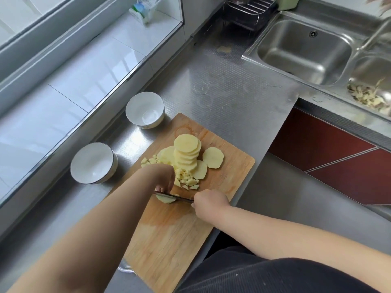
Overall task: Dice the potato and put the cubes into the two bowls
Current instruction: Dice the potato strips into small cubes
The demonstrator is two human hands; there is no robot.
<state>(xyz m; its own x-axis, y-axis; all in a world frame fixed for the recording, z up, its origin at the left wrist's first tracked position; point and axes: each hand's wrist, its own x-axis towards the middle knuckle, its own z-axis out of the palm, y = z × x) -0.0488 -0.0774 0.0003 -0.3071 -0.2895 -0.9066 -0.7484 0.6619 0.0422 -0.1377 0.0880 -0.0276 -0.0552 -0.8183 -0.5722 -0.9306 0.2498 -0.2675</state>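
Head view: right hand (208, 200) grips the dark knife (175, 197), left hand (163, 178) pins a pale potato slice (166, 200); stacked slices (187, 153) remain, both white bowls (145, 109) empty.

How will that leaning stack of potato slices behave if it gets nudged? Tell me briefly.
The stack of potato slices already leans with its slices offset, so a nudge would probably fan it out over the cutting board. The cut faces look moist, so the slices likely slide easily. Each looks thin and stiff, apt to snap rather than bend.
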